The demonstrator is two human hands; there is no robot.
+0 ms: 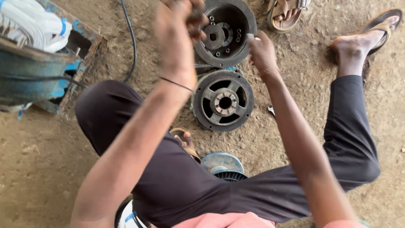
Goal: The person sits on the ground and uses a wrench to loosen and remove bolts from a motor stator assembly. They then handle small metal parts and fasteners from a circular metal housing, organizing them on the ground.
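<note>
Left hand (177, 29): raised and blurred, fingers pinched on a small dark part, kind unclear. Right hand (261, 52): fingertips closed on a small pale piece at the rim of the upper motor housing (225, 33). Spoked end cover (223, 101) lies just below, on dirt floor (33, 169).

Between my two forearms there is open room down to the spoked hub (223, 101) on the dirt floor (38, 169). Just above it the round housing (225, 31) lies touching it, so no hand passes between them. My left hand (179, 29) hangs over the housing's left rim; my right hand (261, 52) is at its right rim. My knees close both sides. Another person's sandalled foot (287, 12) blocks the far side. The blue fan cover (222, 165) sits near my lap.
</note>
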